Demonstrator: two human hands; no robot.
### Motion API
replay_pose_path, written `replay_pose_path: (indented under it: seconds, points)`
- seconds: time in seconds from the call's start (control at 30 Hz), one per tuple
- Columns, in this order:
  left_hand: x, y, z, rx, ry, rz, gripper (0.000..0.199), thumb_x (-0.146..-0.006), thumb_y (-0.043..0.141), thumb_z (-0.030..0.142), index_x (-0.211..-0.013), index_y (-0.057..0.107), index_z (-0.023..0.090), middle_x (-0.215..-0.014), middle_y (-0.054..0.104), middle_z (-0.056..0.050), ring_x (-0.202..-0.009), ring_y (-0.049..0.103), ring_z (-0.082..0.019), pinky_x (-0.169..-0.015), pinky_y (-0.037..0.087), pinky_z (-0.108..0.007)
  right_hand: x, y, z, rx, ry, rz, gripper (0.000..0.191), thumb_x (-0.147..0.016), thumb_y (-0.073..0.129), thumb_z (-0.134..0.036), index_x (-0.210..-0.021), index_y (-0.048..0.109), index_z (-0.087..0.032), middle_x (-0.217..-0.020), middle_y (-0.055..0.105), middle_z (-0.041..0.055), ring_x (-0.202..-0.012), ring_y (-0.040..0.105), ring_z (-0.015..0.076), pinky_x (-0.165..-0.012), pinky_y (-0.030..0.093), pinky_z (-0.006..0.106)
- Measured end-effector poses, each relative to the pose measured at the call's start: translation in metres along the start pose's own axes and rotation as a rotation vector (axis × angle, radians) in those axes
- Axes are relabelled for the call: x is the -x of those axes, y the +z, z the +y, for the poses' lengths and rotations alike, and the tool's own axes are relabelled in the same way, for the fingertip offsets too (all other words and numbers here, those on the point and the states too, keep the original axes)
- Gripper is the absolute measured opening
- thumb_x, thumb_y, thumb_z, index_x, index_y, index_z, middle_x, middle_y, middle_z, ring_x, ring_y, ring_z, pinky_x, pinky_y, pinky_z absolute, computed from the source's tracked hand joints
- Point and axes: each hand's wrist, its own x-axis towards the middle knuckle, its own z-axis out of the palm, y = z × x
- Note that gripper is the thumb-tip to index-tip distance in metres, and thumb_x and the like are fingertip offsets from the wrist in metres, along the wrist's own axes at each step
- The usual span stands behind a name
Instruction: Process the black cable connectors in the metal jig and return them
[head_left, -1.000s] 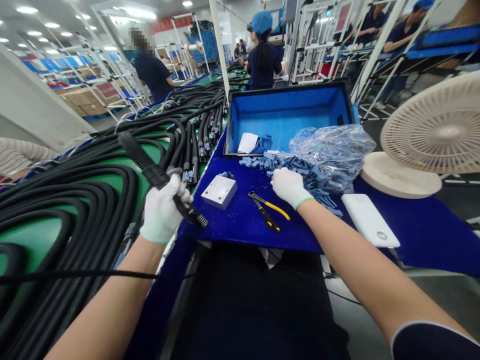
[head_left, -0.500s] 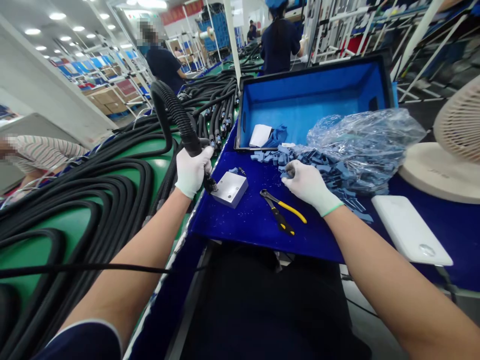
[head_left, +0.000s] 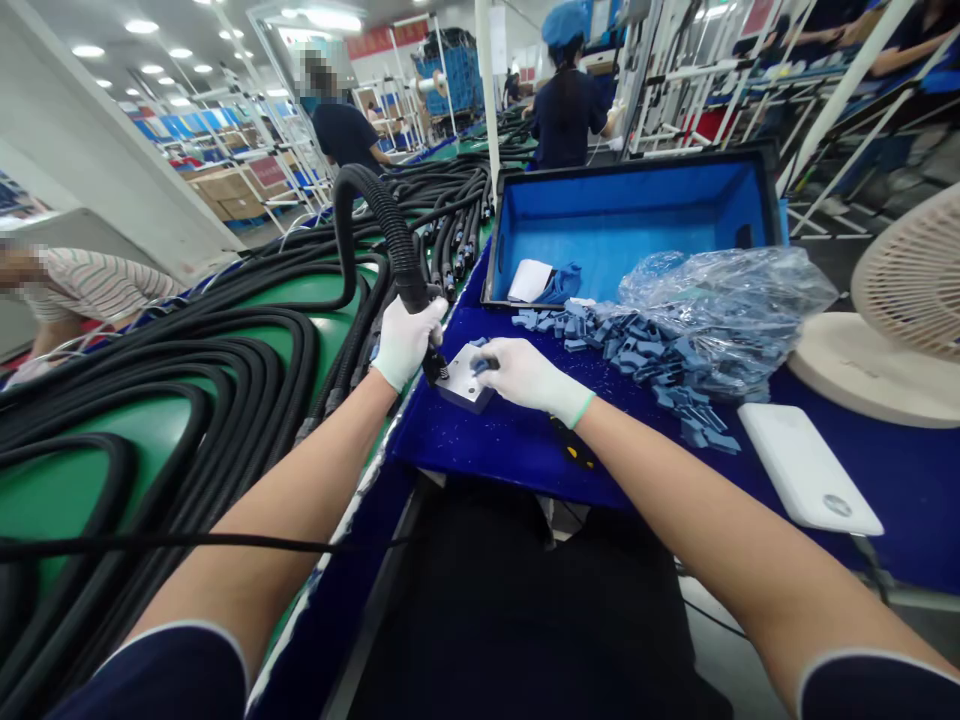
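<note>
In a white glove, my left hand (head_left: 407, 338) is wrapped round the end of a black corrugated hose (head_left: 394, 235), whose fitting (head_left: 435, 368) points down beside a small metal block (head_left: 465, 388). My right hand (head_left: 521, 375), also gloved, pinches a small blue plastic clip (head_left: 484, 364) just over the block. A heap of similar blue clips (head_left: 637, 345) lies to the right on the blue table. Yellow-and-black pliers (head_left: 574, 450) are mostly hidden under my right hand and wrist.
Behind the clips stands a blue crate (head_left: 637, 180) with clear plastic film (head_left: 720, 310) in front. A fan (head_left: 877, 370) and a white power bank (head_left: 810, 468) are at right. Many black hoses (head_left: 225, 400) cover the green surface at left. Co-workers (head_left: 566, 100) are farther back.
My right hand has moved left from the heap of clips to the metal block, carrying a blue clip. My left hand still grips the hose. The whole view has shifted slightly.
</note>
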Motion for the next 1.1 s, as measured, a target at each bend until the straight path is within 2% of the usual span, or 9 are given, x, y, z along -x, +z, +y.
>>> replay_pose_path:
  seconds: [0.27,0.47,0.63,0.73,0.83,0.9,0.97,1.03,1.1]
  points:
    - [-0.006,-0.008,-0.007,-0.062,0.096,-0.008,0.026,-0.083,0.07,0.028,-0.104,0.065,0.014,-0.077,0.066,-0.002,-0.068,0.06,-0.015,-0.072,0.051,-0.031,-0.065,0.023,0.001,0.076,-0.016,-0.055,0.025,-0.094,0.06,-0.036,-0.086,0.069,-0.014,-0.085,0.07,0.0055,-0.073,0.054,0.0154,-0.07,0.038,0.026]
    - [-0.006,-0.004,-0.008,0.026,0.078,-0.066,0.028,-0.084,0.072,0.029,-0.107,0.067,0.014,-0.08,0.065,-0.003,-0.07,0.06,-0.016,-0.071,0.051,-0.031,-0.077,0.026,0.02,-0.184,0.045,-0.131,0.04,-0.082,0.069,-0.052,-0.073,0.07,-0.013,-0.065,0.058,-0.001,-0.06,0.046,0.0114,-0.06,0.035,0.026]
    - [-0.004,-0.009,-0.002,0.13,0.064,-0.017,0.026,-0.085,0.073,0.035,-0.101,0.062,0.017,-0.078,0.064,-0.002,-0.065,0.061,-0.015,-0.064,0.05,-0.03,-0.078,0.025,0.021,-0.175,0.162,-0.141,0.051,-0.076,0.072,-0.063,-0.075,0.071,-0.013,-0.061,0.058,-0.0019,-0.056,0.047,0.0105,-0.056,0.035,0.025]
    - [0.01,-0.053,0.0,0.181,0.053,0.172,0.034,-0.087,0.071,0.044,-0.108,0.056,0.021,-0.088,0.066,-0.003,-0.057,0.059,-0.012,-0.057,0.049,-0.027,-0.074,0.026,0.015,-0.066,0.156,-0.169,0.049,-0.08,0.07,-0.062,-0.082,0.075,-0.014,-0.068,0.067,0.0022,-0.06,0.055,0.0131,-0.058,0.039,0.026]
    - [0.054,-0.132,0.001,0.002,-0.097,0.282,0.043,-0.087,0.068,0.05,-0.118,0.056,0.022,-0.089,0.067,-0.003,-0.053,0.058,-0.012,-0.054,0.049,-0.026,-0.07,0.028,0.015,0.02,0.104,-0.155,0.036,-0.083,0.069,-0.051,-0.088,0.078,-0.016,-0.083,0.074,0.0067,-0.068,0.061,0.0158,-0.064,0.044,0.028]
    - [0.101,-0.189,0.002,-0.316,-0.277,0.241,0.046,-0.089,0.06,0.054,-0.123,0.058,0.022,-0.089,0.07,-0.004,-0.06,0.064,-0.016,-0.058,0.053,-0.028,-0.068,0.032,0.019,0.061,0.074,-0.153,0.028,-0.084,0.068,-0.043,-0.091,0.079,-0.018,-0.089,0.075,0.0072,-0.074,0.064,0.0174,-0.069,0.047,0.03]
    - [0.154,-0.236,0.005,-0.61,-0.443,0.125,0.044,-0.086,0.063,0.051,-0.118,0.065,0.021,-0.097,0.075,-0.008,-0.084,0.072,-0.024,-0.075,0.057,-0.033,-0.067,0.037,0.024,0.11,0.066,-0.147,0.024,-0.083,0.069,-0.039,-0.092,0.079,-0.02,-0.09,0.076,0.0066,-0.077,0.066,0.0189,-0.073,0.049,0.032]
    - [0.205,-0.269,0.005,-0.82,-0.584,0.048,0.04,-0.081,0.065,0.042,-0.113,0.071,0.018,-0.111,0.076,-0.012,-0.11,0.069,-0.031,-0.093,0.054,-0.036,-0.067,0.042,0.027,0.165,0.068,-0.133,0.021,-0.081,0.071,-0.038,-0.092,0.079,-0.021,-0.091,0.076,0.006,-0.079,0.067,0.0206,-0.074,0.05,0.034]
    - [0.25,-0.286,0.003,-1.017,-0.732,-0.027,0.043,-0.075,0.064,0.035,-0.113,0.073,0.017,-0.119,0.076,-0.015,-0.119,0.066,-0.035,-0.102,0.049,-0.039,-0.066,0.046,0.028,0.214,0.072,-0.12,0.021,-0.08,0.072,-0.038,-0.093,0.079,-0.022,-0.091,0.077,0.0056,-0.08,0.067,0.0222,-0.074,0.05,0.036]
